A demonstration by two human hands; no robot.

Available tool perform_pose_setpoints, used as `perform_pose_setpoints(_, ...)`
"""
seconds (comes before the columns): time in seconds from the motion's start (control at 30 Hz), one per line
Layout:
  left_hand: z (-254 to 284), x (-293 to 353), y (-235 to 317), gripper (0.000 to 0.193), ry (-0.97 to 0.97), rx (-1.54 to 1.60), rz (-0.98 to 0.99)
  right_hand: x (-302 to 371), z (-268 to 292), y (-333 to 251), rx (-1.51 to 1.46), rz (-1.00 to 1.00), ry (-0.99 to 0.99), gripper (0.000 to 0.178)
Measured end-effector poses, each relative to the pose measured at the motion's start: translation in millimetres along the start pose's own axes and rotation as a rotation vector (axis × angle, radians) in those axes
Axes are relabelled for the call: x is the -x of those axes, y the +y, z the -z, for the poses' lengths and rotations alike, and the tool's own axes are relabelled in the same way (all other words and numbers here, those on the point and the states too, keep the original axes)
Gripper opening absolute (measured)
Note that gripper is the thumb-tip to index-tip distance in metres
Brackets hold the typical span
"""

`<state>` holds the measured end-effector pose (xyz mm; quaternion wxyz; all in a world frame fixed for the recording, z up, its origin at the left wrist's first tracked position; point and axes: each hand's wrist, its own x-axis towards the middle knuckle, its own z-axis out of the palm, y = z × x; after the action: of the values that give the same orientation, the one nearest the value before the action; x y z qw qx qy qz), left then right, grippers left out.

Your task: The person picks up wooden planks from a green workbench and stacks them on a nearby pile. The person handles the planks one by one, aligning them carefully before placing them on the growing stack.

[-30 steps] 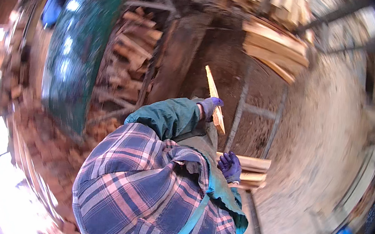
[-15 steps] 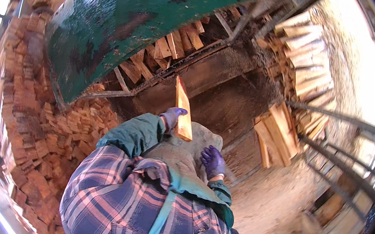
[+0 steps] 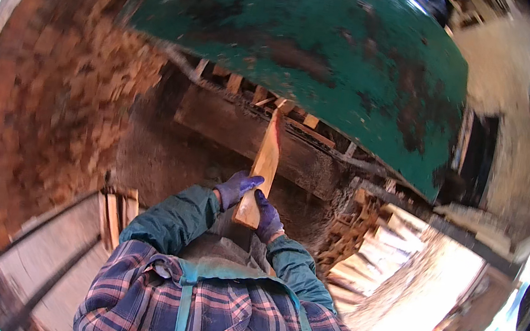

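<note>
A long, pale wooden board (image 3: 265,165) with a slanted far end and a reddish edge is held out in front of me. My left hand (image 3: 237,188), in a purple glove, grips its left side close to the near end. On the opposite side my right hand (image 3: 267,217), gloved alike, is closed around the same edge, a little nearer my body. The far tip of the board reaches the gap below a green, scuffed metal cover (image 3: 308,44). Inside that gap, wood pieces (image 3: 234,83) stand in a row, partly hidden by the cover.
A big heap of split wood (image 3: 41,89) fills the left side, blurred. Stacked boards (image 3: 374,253) stand at the right, with a metal rail (image 3: 469,242) beside them. At lower left a few boards (image 3: 115,213) rest by a metal frame (image 3: 44,290).
My view has swung round to the right, so the green cover lies straight ahead. My right hand, earlier free of the board, has taken hold of it beside my left.
</note>
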<state>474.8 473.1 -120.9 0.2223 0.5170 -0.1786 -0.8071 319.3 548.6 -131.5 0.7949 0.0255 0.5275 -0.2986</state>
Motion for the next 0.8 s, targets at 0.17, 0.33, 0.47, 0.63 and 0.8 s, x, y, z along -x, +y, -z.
perform_pose_setpoints(0.17, 37.7, -14.6, -45.5, 0.038, 0.161, -0.139, -0.085, -15.6, -9.9, -16.0, 0.255, -0.024, 0.131, 0.039)
perform_pose_setpoints(0.33, 93.6, -6.4, -81.1, 0.031, 0.278, -0.638, -0.379, -57.2, -24.3, -47.8, 0.170, -0.070, 0.137, 0.041)
perform_pose_setpoints(0.47, 114.3, -37.2, -76.7, 0.022, 0.571, -1.209, -0.535, -154.5, 26.7, -100.6, 0.503, 0.102, 0.137, 0.041)
perform_pose_setpoints(0.63, 143.5, -165.1, -77.1, 0.024, 0.450, -0.087, -0.437, -298.1, 98.7, -208.5, 0.992, 0.472, 0.104, 0.053)
perform_pose_setpoints(0.8, 152.2, -269.0, -51.3, 0.035, 0.691, -0.085, -0.542, -399.1, 45.8, -252.4, 0.579, 0.338, 0.380, 0.056)
